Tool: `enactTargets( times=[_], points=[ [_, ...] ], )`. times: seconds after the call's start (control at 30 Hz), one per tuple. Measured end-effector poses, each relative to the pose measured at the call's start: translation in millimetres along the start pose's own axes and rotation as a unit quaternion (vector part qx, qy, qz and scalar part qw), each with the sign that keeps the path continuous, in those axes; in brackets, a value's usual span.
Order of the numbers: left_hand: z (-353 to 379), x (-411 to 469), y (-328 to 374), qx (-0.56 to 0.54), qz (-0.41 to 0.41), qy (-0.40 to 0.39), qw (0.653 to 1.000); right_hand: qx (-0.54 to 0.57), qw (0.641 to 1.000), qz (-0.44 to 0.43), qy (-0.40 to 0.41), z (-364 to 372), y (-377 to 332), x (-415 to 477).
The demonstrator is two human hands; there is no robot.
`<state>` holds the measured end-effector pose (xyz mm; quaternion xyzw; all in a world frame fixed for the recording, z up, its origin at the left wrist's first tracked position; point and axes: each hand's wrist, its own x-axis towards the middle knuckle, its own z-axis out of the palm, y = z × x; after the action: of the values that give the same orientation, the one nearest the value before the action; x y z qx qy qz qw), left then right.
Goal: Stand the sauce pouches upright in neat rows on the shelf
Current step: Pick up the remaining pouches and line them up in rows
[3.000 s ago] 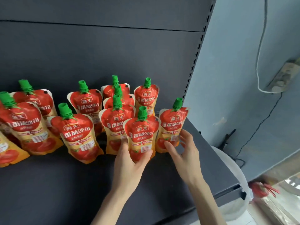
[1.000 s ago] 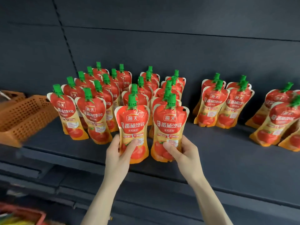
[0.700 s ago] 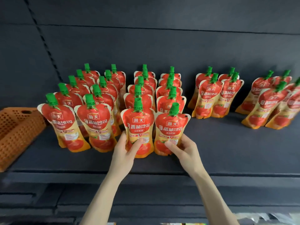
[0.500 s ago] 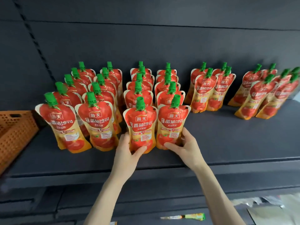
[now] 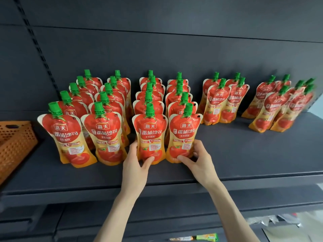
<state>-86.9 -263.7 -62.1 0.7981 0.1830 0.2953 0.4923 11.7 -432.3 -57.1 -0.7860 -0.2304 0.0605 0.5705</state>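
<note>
Dark grey shelf [image 5: 244,154] stocked with rows of green-capped tomato sauce pouches [image 5: 108,130].

The left hand [image 5: 135,165] has its fingers wrapped round the base of the left pouch [image 5: 151,131]. The right hand [image 5: 199,159] grips the right pouch [image 5: 185,131] just beside it, and both pouches stand upright heading the middle rows. Looser leaning groups [image 5: 272,109] stand further right. An orange mesh basket [image 5: 15,142] sits at the shelf's left end, and a matte back panel [image 5: 157,49] with a slotted upright [image 5: 40,51] rises behind.
</note>
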Motion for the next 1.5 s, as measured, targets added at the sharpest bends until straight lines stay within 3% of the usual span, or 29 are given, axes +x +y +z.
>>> enactTargets(
  times=[1.5],
  points=[
    [1.2,-0.9,-3.9,0.017,0.009,0.014,1.0,-0.023,1.0,-0.005,0.0,0.8,-2.3,-2.9]
  ],
)
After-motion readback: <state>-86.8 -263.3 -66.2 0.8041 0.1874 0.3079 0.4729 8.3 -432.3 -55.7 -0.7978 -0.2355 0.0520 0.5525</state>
